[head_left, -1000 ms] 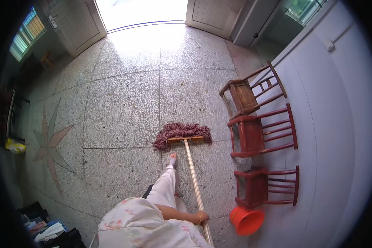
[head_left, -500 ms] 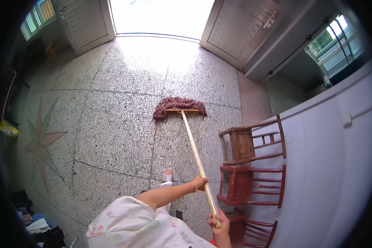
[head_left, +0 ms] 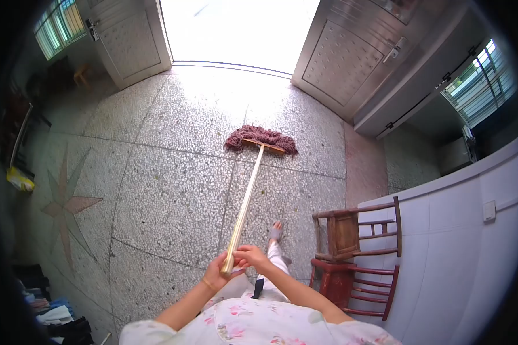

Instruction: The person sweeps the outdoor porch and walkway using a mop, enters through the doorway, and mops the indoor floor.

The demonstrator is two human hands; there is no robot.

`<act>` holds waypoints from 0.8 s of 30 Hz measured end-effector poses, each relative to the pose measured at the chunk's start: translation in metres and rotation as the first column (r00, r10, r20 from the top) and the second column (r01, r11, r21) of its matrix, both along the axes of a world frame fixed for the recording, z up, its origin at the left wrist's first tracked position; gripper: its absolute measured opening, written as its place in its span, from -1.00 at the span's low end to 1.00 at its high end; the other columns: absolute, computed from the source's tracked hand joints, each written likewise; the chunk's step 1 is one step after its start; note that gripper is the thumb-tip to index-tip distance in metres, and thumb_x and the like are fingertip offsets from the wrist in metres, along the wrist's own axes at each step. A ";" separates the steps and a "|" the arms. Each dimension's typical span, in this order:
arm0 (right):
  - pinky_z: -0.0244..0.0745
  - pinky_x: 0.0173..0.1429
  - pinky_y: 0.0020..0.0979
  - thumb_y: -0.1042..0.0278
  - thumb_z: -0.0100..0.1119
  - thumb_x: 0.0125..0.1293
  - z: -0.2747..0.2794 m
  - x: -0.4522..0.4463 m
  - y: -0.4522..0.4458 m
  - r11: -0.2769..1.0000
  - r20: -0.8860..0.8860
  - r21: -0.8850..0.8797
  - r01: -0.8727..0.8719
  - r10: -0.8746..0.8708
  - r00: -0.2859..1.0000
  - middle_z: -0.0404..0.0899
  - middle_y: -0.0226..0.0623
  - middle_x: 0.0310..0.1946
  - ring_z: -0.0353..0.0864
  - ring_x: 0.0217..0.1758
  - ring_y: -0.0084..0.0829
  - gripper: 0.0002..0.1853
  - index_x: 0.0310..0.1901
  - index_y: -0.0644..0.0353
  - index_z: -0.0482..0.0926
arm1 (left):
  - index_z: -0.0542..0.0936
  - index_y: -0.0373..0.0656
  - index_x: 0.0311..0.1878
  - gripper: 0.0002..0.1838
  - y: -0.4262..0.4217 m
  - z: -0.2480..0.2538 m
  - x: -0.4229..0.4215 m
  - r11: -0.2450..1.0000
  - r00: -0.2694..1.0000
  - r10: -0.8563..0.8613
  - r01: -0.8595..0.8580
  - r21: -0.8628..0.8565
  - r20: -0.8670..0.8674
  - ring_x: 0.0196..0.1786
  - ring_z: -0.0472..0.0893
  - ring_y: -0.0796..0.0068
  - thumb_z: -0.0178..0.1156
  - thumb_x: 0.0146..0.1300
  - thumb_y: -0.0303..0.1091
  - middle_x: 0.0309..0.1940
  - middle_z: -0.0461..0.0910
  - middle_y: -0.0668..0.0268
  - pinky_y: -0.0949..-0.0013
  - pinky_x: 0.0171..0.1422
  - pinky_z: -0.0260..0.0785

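A mop point(head_left: 244, 210) with a shaggy maroon head lies with that head flat on the speckled floor ahead of me. Its pale wooden handle slants down toward my body. My left hand point(head_left: 217, 272), a thin bracelet at the wrist, is closed round the handle near its end. Right beside it, my right hand point(head_left: 252, 256) has its bent fingers against the other side of the handle. Part of its grip is hidden.
A brown wooden chair point(head_left: 344, 234) and a red chair point(head_left: 335, 286) stand along the white wall point(head_left: 443, 253) at right. Metal doors point(head_left: 348, 63) flank the bright doorway. Clothes or cloths point(head_left: 54, 316) lie at lower left, and a yellow bag point(head_left: 20, 179) sits farther up.
The handle's near end has swung left, and the mop head has shifted slightly right and tilted. My left hand has moved down to the handle's end; my right has come left beside it.
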State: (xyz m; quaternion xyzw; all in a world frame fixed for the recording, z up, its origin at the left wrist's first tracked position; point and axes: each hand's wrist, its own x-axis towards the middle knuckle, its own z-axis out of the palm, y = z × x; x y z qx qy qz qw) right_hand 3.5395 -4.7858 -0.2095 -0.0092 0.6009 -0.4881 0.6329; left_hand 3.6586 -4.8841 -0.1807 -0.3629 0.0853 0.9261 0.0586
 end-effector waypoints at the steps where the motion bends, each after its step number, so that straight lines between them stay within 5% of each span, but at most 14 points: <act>1: 0.28 -0.56 -0.62 0.18 0.13 0.06 -0.007 -0.010 -0.011 0.998 0.001 0.014 -0.064 0.064 0.998 0.51 -0.40 -0.52 0.43 -0.59 -0.67 -0.71 -0.28 0.23 0.48 | 0.34 -0.16 0.00 -0.64 -0.002 0.009 -0.007 1.000 1.000 0.003 -0.003 -0.006 0.001 -0.08 0.47 0.40 -0.14 0.23 -0.16 -0.19 0.48 0.25 0.19 -0.03 0.38; 3: 0.30 -0.57 -0.57 0.18 0.15 0.05 -0.017 -0.036 -0.035 0.992 0.052 0.072 -0.104 0.100 0.994 0.49 -0.36 -0.58 0.42 -0.66 -0.60 -0.72 -0.36 0.26 0.47 | 0.32 -0.20 0.02 -0.66 -0.004 0.021 -0.024 0.970 0.990 0.096 -0.070 -0.232 0.105 -0.21 0.52 0.40 -0.16 0.24 -0.24 -0.22 0.48 0.22 0.30 -0.19 0.44; 10: 0.21 -0.70 -0.48 0.45 0.16 -0.23 -0.062 -0.155 -0.074 0.961 -0.009 0.121 0.247 -0.248 0.969 0.39 -0.32 -0.77 0.38 -0.75 -0.47 -0.87 -0.72 0.29 0.43 | 0.25 -0.26 0.08 -0.64 -0.003 0.059 -0.131 0.938 0.978 0.009 0.063 -0.340 0.206 -0.56 0.47 0.50 -0.20 0.24 -0.34 -0.25 0.49 0.09 0.51 -0.50 0.38; 13: 0.25 -0.68 -0.46 0.45 0.16 -0.22 -0.060 -0.224 -0.067 0.978 -0.129 0.089 0.190 -0.178 0.975 0.42 -0.28 -0.77 0.40 -0.74 -0.45 -0.87 -0.72 0.32 0.46 | 0.23 -0.26 0.08 -0.64 0.012 0.059 -0.203 0.954 0.959 0.064 0.023 -0.299 0.277 -0.58 0.46 0.48 -0.20 0.24 -0.34 -0.27 0.48 0.10 0.49 -0.54 0.35; 16: 0.35 -0.60 -0.45 0.45 0.16 -0.22 -0.093 -0.312 -0.069 0.989 -0.276 0.146 0.029 0.013 0.961 0.45 -0.23 -0.75 0.47 -0.68 -0.43 -0.87 -0.69 0.35 0.49 | 0.21 -0.19 0.09 -0.65 0.015 0.045 -0.290 0.970 0.968 0.128 -0.077 -0.230 0.215 -0.60 0.43 0.48 -0.19 0.24 -0.33 -0.31 0.47 0.13 0.48 -0.59 0.33; 18: 0.35 -0.59 -0.41 0.45 0.16 -0.25 -0.091 -0.381 -0.090 0.990 -0.249 0.019 0.139 -0.130 0.960 0.45 -0.24 -0.74 0.45 -0.70 -0.40 -0.88 -0.67 0.33 0.49 | 0.21 -0.12 0.10 -0.66 0.003 0.030 -0.353 0.973 0.970 0.158 -0.121 -0.198 0.184 -0.61 0.40 0.51 -0.20 0.25 -0.32 -0.33 0.47 0.17 0.51 -0.61 0.31; 19: 0.35 -0.61 -0.38 0.47 0.17 -0.28 -0.105 -0.414 -0.101 0.995 -0.344 0.067 0.076 -0.048 0.938 0.42 -0.23 -0.75 0.43 -0.71 -0.39 -0.89 -0.67 0.32 0.47 | 0.21 -0.09 0.09 -0.67 -0.005 0.017 -0.384 0.972 0.970 0.167 -0.132 -0.195 0.177 -0.62 0.39 0.52 -0.21 0.26 -0.31 -0.35 0.46 0.19 0.52 -0.61 0.31; 20: 0.34 -0.63 -0.38 0.50 0.15 -0.28 -0.110 -0.445 -0.114 0.978 -0.171 0.065 0.199 -0.185 0.968 0.40 -0.21 -0.77 0.42 -0.73 -0.38 -0.91 -0.69 0.32 0.46 | 0.22 -0.08 0.07 -0.69 -0.013 0.005 -0.414 0.968 0.976 0.169 -0.137 -0.210 0.141 -0.62 0.39 0.53 -0.21 0.26 -0.31 -0.36 0.46 0.20 0.54 -0.62 0.31; 22: 0.36 -0.63 -0.40 0.52 0.12 -0.22 -0.124 -0.506 -0.142 0.977 -0.128 0.108 0.184 -0.170 0.977 0.41 -0.19 -0.75 0.42 -0.75 -0.37 -0.91 -0.68 0.35 0.44 | 0.25 -0.08 0.02 -0.73 -0.030 -0.025 -0.471 0.951 0.981 0.190 -0.172 -0.258 0.046 -0.63 0.39 0.55 -0.23 0.28 -0.27 -0.42 0.46 0.23 0.56 -0.66 0.29; 24: 0.33 -0.69 -0.42 0.42 0.14 -0.14 -0.149 -0.544 -0.164 0.972 -0.266 0.111 0.206 -0.171 0.949 0.43 -0.22 -0.72 0.41 -0.75 -0.39 -0.84 -0.60 0.36 0.44 | 0.31 -0.15 -0.10 -0.74 -0.047 -0.070 -0.513 0.932 0.976 0.216 -0.197 -0.305 0.030 -0.63 0.39 0.56 -0.27 0.30 -0.22 -0.44 0.46 0.21 0.58 -0.66 0.25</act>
